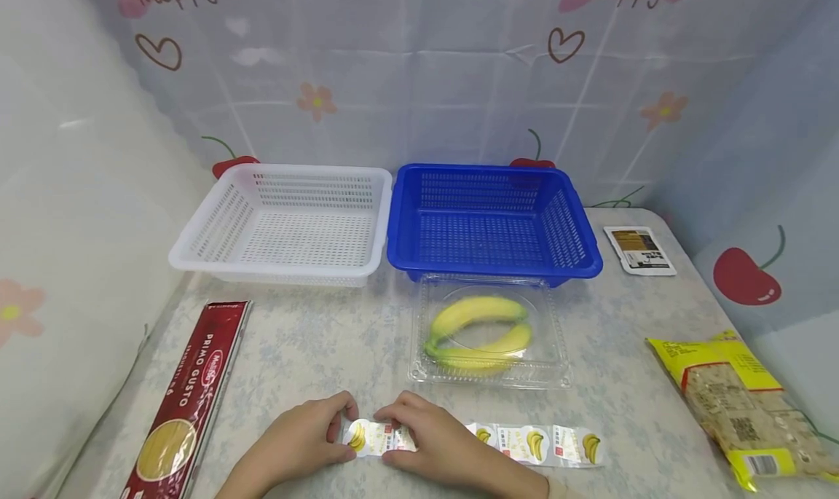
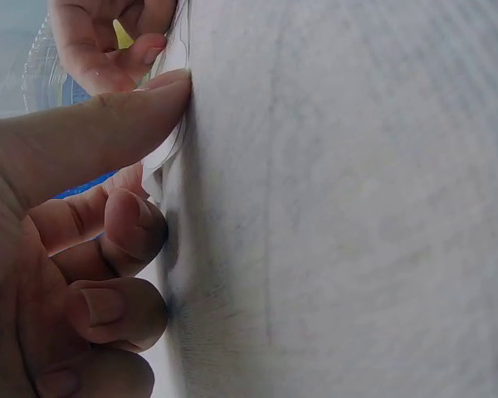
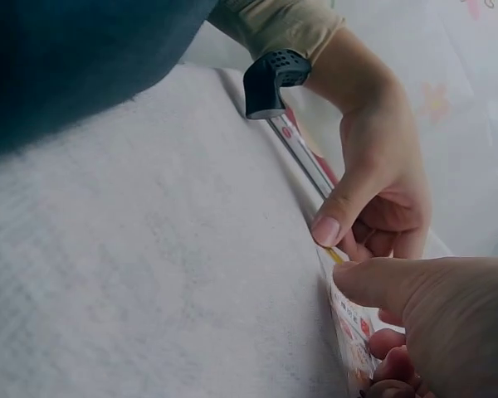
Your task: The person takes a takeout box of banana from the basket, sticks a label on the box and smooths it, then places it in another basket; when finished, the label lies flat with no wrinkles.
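While left hand (image 1: 295,442) and right hand (image 1: 435,442) pinch the sticker strip (image 1: 524,444): clear box (image 1: 488,382) beyond it, pasta packet (image 1: 186,401) left of it.

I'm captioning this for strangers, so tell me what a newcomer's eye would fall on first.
Probably the bright blue rectangular plastic basket at the back, just right of a white rectangular plastic basket. Just in front, two curved yellow bananas lie inside a clear plastic box. Nearer still, the left hand and right hand hold a flat strip of shiny banana-printed labels.
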Demonstrator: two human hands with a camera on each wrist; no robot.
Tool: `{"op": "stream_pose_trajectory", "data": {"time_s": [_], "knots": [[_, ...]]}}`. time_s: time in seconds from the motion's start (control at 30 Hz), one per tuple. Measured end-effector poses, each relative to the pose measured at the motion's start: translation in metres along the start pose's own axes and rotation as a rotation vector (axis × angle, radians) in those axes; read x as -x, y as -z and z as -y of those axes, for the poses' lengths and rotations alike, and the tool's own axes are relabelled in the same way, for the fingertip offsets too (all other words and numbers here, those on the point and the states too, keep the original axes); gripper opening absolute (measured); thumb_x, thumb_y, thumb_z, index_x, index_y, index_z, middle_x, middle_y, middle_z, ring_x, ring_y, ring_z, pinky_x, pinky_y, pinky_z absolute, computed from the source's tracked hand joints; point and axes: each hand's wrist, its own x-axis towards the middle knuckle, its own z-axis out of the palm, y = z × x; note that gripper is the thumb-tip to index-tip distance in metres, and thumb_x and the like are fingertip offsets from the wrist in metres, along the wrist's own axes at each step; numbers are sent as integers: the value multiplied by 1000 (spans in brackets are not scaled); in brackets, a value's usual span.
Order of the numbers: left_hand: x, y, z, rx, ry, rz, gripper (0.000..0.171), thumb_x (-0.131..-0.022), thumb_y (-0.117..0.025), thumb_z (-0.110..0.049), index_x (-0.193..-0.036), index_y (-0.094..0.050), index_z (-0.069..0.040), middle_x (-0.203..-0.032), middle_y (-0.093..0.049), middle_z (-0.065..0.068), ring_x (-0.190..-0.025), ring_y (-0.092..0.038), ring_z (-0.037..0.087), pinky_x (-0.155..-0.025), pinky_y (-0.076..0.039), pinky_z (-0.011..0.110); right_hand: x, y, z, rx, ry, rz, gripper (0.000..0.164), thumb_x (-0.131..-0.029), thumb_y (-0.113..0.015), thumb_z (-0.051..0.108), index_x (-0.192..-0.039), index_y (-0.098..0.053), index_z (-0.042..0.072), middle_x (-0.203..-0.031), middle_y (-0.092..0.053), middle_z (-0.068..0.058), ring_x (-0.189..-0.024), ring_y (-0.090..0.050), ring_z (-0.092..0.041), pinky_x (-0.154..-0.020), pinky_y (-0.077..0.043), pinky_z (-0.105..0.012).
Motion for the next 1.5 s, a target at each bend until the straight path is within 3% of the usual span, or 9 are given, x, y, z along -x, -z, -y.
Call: {"op": "stream_pose_trajectory", "data": {"time_s": [0.27,0.4,0.6,0.8,1.2,1.5], "knots": [[0,-2,2,-6,-17,-23,34,-78,-82,-29,-103,-59,-27,-66,-49,-14,-53,-41,0,-48,-34,21,-9,-4,-2,54,-78,15,36,-88,-75,38,-120,-68,22,-87,-50,15,-72,-44,5,-65,-44,-12],[-1,-1,2,-6,-31,-45,31,-80,-81,-27,-102,-59,-28,-65,-48,-14,-52,-39,-1,-46,-33,20,-11,-5,-3,56,-90,10,37,-87,-76,38,-120,-68,22,-86,-50,16,-72,-43,5,-65,-43,-12],[-3,-3,-1,-8,-15,-95,10,-91,-71,-29,-91,-61,-29,-63,-45,-14,-52,-35,-2,-47,-31,20,-12,-5,-4,56,-95,11,38,-86,-76,39,-119,-68,22,-86,-49,15,-70,-41,5,-63,-43,-12],[-4,-5,-2,6,3,-132,13,-93,-69,-25,-85,-60,-27,-67,-47,-13,-56,-39,-1,-49,-35,20,-11,-6,-4,52,-97,7,38,-87,-75,40,-120,-67,24,-92,-51,17,-81,-47,6,-69,-45,-12],[-3,-5,1,107,-31,-98,9,-97,-64,-23,-91,-57,-20,-80,-50,-9,-67,-44,0,-58,-40,21,-9,-4,-5,39,-55,-25,37,-88,-74,41,-122,-62,30,-99,-53,16,-89,-51,5,-75,-47,-14],[4,3,9,189,5,-98,8,-99,-60,-22,-93,-58,-19,-78,-53,-7,-62,-44,1,-56,-42,22,-10,-8,-6,92,3,-48,42,-92,-70,38,-131,-55,34,-104,-57,17,-85,-53,6,-70,-45,-14]]}}
